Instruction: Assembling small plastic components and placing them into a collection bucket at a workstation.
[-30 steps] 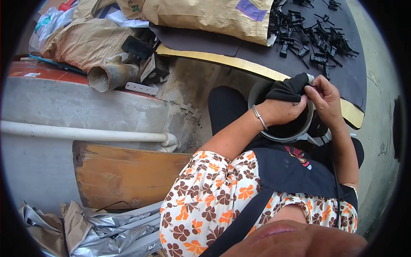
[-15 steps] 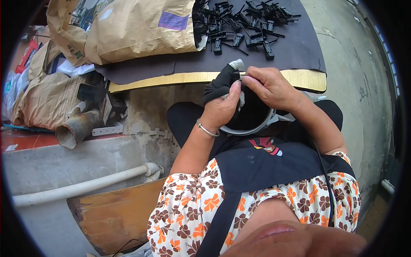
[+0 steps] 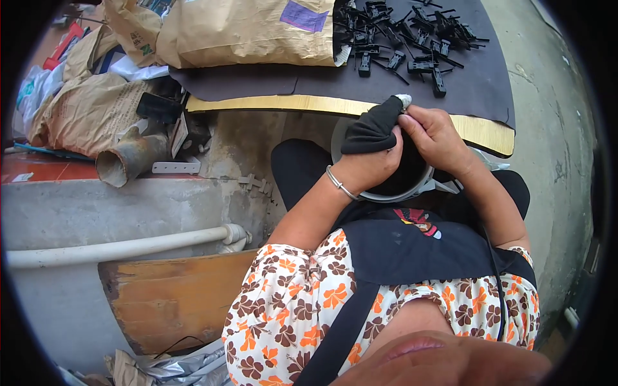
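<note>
Both hands meet above the grey bucket [image 3: 393, 195], the landmark here. Left hand [image 3: 376, 162] is closed on a black cloth [image 3: 372, 128], thumb against its side; its other fingers are mostly hidden. Cloth sits over the bucket's far-left part, with a whitish tip [image 3: 404, 101] at its upper end. Right hand [image 3: 434, 138] is at that end, thumb and forefinger pressed together; too small to tell what's between them. Bangle [image 3: 341, 183] on the left wrist, by the bucket's near-left rim.

Left knee [image 3: 293, 167] left of the bucket, right knee [image 3: 512, 190] right of it. Dark apron [image 3: 412, 254] and flowered shirt [image 3: 290, 309] on the near side.

Table [image 3: 251, 82], dark cover, yellowish edge, just beyond the bucket. On it: black plastic parts [image 3: 421, 66] heaped past the bucket, slightly right; big paper bag [image 3: 251, 38] with a purple patch, far-left of the bucket.

Well left of the bucket: rusty pipe piece [image 3: 132, 157], white perforated strip [image 3: 177, 167] beside it, crumpled brown bag [image 3: 87, 109] behind. Nearer, left of the bucket: white pipe [image 3: 129, 249], wooden board [image 3: 174, 302]. Concrete floor [image 3: 553, 161] right of the bucket.
</note>
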{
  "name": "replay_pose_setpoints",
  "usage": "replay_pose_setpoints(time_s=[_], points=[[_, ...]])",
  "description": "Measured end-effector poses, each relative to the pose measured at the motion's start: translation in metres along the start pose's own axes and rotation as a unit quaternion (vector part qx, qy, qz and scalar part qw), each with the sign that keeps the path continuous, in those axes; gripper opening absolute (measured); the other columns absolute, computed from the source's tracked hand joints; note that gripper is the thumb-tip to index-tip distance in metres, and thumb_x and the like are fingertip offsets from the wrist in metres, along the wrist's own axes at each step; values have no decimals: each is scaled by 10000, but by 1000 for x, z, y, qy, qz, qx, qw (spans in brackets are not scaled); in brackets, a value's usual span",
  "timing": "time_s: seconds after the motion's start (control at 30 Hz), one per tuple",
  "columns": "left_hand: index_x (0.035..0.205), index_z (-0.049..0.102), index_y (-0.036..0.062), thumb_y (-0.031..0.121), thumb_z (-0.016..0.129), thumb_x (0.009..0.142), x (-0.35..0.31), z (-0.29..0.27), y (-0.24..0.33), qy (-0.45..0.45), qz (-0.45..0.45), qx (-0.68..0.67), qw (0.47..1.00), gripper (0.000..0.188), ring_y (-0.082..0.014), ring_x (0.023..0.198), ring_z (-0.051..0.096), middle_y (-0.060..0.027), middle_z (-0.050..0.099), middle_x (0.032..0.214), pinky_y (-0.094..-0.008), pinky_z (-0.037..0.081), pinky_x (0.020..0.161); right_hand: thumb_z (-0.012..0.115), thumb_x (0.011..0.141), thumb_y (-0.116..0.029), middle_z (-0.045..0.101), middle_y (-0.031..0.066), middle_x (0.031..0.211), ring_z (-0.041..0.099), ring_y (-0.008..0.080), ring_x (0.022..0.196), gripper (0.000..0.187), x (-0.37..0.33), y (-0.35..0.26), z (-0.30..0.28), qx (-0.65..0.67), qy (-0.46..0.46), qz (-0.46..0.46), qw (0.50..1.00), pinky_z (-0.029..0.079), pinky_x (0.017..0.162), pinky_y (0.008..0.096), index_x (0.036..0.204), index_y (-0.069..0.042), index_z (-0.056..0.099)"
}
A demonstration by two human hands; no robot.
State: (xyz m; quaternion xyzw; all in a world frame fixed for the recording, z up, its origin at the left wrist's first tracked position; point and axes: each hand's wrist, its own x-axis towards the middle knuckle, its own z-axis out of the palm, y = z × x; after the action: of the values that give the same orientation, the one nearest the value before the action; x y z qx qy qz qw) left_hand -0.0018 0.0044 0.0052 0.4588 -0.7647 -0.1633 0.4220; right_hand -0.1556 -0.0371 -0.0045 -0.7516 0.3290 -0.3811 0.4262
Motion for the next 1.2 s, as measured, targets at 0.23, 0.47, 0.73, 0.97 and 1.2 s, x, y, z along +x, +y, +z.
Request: replay_pose_setpoints(time_s=[0.23, 0.47, 0.73, 0.97, 1.2], points=[[1225, 465, -7, 73, 521, 909, 6, -14, 11, -9, -143, -306, 941, 331, -40, 596, 488, -21, 597, 849, -173, 404, 535, 570, 892, -130, 479, 49, 643, 437, 104, 614, 177, -4, -2, -19, 71, -14, -23, 997, 387, 560, 263, 813, 21, 525], [1247, 451, -4, 107, 502, 921, 1, -28, 6, 12, -253, -487, 836, 347, -74, 705, 522, -35, 607, 837, -199, 437, 657, 590, 804, -2, 600, 85, 752, 562, 161, 677, 77, -4, -4, -25, -42, -68, -96, 992, 443, 631, 274, 877, 21, 598], [1178, 475, -17, 58, 464, 891, 0, -9, 1, -68, -93, -281, 953, 298, -67, 769, 484, -26, 539, 892, -205, 419, 687, 601, 815, -52, 491, 37, 655, 465, 121, 607, 114, -5, -10, -23, 55, -61, -14, 997, 387, 570, 258, 746, 6, 532], [1120, 516, -17, 23, 476, 875, -6, -7, 0, 12, -142, -263, 954, 251, -66, 754, 517, -39, 573, 922, -188, 437, 675, 548, 903, -180, 456, 59, 631, 401, 136, 583, 227, -7, -16, -22, 29, -71, -1, 997, 374, 547, 280, 785, 11, 509], [1125, 518, -52, 28, 471, 843, -10, -10, -4, 1, -198, -358, 912, 297, -110, 856, 528, -66, 575, 995, -243, 436, 789, 502, 941, -200, 474, 111, 617, 409, 194, 557, 254, -3, -9, -14, 20, -71, -13, 997, 392, 546, 322, 822, 23, 521]])
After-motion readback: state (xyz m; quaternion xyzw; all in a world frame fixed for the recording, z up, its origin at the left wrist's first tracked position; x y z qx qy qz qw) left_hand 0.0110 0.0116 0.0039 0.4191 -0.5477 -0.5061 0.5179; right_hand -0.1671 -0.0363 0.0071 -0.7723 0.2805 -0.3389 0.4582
